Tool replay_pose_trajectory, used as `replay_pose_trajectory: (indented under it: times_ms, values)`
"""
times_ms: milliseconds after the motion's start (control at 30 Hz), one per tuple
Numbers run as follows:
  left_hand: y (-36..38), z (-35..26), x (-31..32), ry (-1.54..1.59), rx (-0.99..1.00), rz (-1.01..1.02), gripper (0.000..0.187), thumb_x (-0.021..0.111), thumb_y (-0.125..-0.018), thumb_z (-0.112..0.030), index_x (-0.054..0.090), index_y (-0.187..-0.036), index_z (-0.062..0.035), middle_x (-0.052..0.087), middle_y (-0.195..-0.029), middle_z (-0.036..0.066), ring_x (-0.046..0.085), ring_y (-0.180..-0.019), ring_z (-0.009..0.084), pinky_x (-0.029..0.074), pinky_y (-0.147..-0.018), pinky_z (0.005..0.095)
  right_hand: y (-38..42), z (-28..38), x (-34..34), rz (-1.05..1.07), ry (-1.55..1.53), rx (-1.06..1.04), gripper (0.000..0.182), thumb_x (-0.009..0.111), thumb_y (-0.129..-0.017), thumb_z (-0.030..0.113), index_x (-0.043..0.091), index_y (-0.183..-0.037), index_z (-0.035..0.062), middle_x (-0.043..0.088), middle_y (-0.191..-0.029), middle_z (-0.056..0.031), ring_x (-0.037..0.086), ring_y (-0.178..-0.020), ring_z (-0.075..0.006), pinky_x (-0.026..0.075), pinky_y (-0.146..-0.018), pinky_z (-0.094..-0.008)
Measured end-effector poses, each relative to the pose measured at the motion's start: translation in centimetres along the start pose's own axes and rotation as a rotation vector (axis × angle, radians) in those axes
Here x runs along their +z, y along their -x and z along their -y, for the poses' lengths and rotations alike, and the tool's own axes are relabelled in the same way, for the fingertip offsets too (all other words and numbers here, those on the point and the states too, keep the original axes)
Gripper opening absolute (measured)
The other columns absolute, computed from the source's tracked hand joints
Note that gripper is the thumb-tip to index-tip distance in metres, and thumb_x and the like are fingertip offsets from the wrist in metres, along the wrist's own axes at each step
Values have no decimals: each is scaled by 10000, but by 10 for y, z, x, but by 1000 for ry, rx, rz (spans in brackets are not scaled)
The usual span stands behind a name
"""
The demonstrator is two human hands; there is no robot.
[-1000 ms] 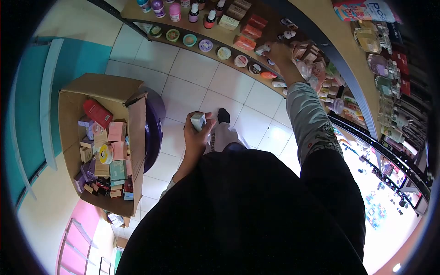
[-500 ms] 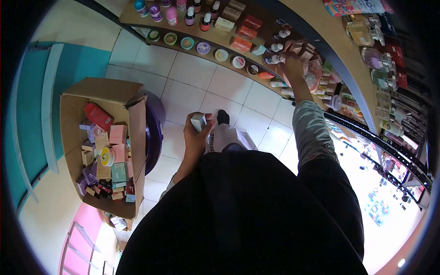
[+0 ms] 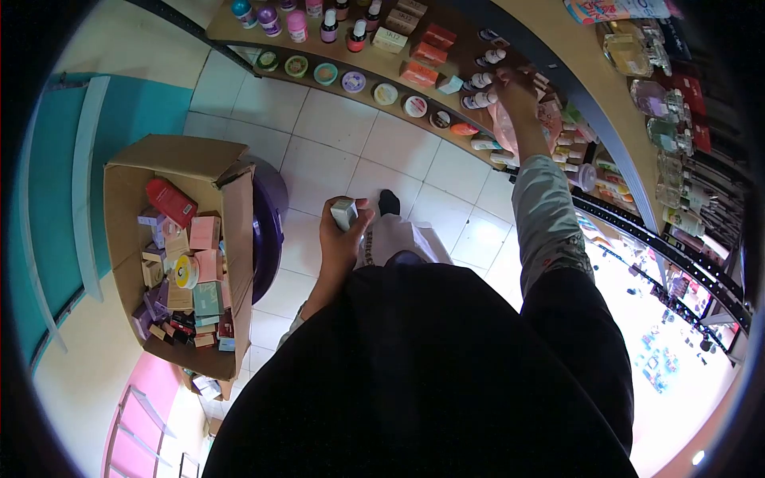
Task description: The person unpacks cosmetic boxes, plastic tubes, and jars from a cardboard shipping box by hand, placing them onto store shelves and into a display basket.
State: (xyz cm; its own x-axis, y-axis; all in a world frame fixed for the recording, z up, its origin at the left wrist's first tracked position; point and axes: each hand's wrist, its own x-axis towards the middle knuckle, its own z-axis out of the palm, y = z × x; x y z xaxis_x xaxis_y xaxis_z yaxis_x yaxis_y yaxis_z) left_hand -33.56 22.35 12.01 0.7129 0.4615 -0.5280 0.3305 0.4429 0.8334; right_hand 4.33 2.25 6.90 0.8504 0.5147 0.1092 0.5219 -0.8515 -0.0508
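Observation:
My left hand is held in front of my waist, shut on a small pale grey-green box. My right hand reaches out to the wooden shelf, with its fingers among small white dropper bottles and pink packets. Whether it grips anything is hidden. A small pale teal box stands on the shelf just left of that hand.
An open cardboard box full of small cosmetic cartons rests on a purple stool at my left. The shelf carries round jars, orange boxes and bottles. Glass display shelves run along the right. White tiled floor lies between.
My right hand has moved rightward along the shelf, from the jars and orange boxes to the dropper bottles and pink packets. A pale teal box stands where it was. My left hand has stayed still.

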Motion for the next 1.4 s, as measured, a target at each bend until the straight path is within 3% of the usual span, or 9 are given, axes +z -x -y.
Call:
replay_pose_trajectory:
  times_ms: [67, 167, 467, 567, 767, 867, 967, 1333, 1400]
  values:
    - [-1, 5, 0, -6, 16, 2, 315, 649, -764, -57, 455, -1012, -41, 603, -999, 110, 551, -841, 136, 428, -743, 255, -9, 4, 0, -13, 162, 7, 324, 616, -745, 389, 633, -995, 183, 657, -879, -38, 595, -927, -208, 377, -922, -393]
    - [-2, 10, 3, -17, 55, -7, 303, 658, -766, -58, 467, -999, -33, 603, -976, 99, 552, -829, 131, 434, -736, 254, -21, -4, 19, 298, 68, 138, 276, 594, -745, 347, 650, -987, 225, 613, -1042, -46, 596, -938, -254, 318, -938, -508]
    - [-2, 6, 5, -12, 84, -27, 282, 674, -765, -62, 492, -975, -15, 611, -923, 73, 551, -776, 109, 442, -715, 244, -34, -11, 12, 353, 76, 289, 338, 637, -730, 365, 622, -1045, 245, 548, -1193, -31, 488, -1133, -214, 259, -990, -503]
    - [-1, 5, 7, -4, 72, -30, 283, 671, -767, -61, 490, -978, -13, 611, -929, 75, 552, -772, 106, 443, -712, 244, -33, -8, 8, 269, 113, 230, 369, 627, -741, 385, 618, -1053, 188, 604, -1074, -83, 559, -1018, -271, 433, -873, -413]
    - [-1, 6, 8, 19, 77, -36, 285, 662, -768, -44, 479, -984, -11, 612, -936, 82, 557, -756, 108, 453, -684, 233, -9, 11, -27, 72, -160, 127, 363, 639, -739, 371, 615, -1046, 177, 632, -964, -76, 604, -899, -276, 470, -787, -399]
    - [0, 1, 9, 11, 48, -44, 292, 661, -765, -34, 473, -987, -11, 610, -942, 88, 561, -758, 109, 460, -682, 229, 16, 17, -27, 317, -116, 93, 356, 666, -713, 299, 614, -1032, 147, 637, -943, -107, 611, -864, -309, 448, -842, -383]
    - [1, 0, 7, -4, 33, -44, 293, 662, -764, -30, 469, -984, -11, 608, -944, 90, 566, -770, 112, 466, -693, 232, 36, 19, -7, 188, -202, 34, 272, 659, -723, 242, 637, -966, 121, 644, -853, -124, 619, -772, -328, 474, -790, -386]
    - [-5, 22, -4, -21, -19, -72, 345, 700, -730, -48, 467, -984, -36, 551, -781, 35, 554, -754, 112, 459, -666, 241, 27, 33, -12, 119, 6, -97, 262, 663, -719, 229, 642, -951, 109, 627, -863, -144, 605, -836, -292, 483, -752, -392]
    - [-4, 14, -5, -118, -6, -67, 374, 693, -731, -46, 465, -1028, -43, 538, -809, 45, 541, -773, 114, 454, -685, 250, 30, 56, -30, -46, 1, -159, 276, 666, -721, 220, 635, -969, 104, 626, -900, -140, 604, -862, -284, 485, -753, -381]
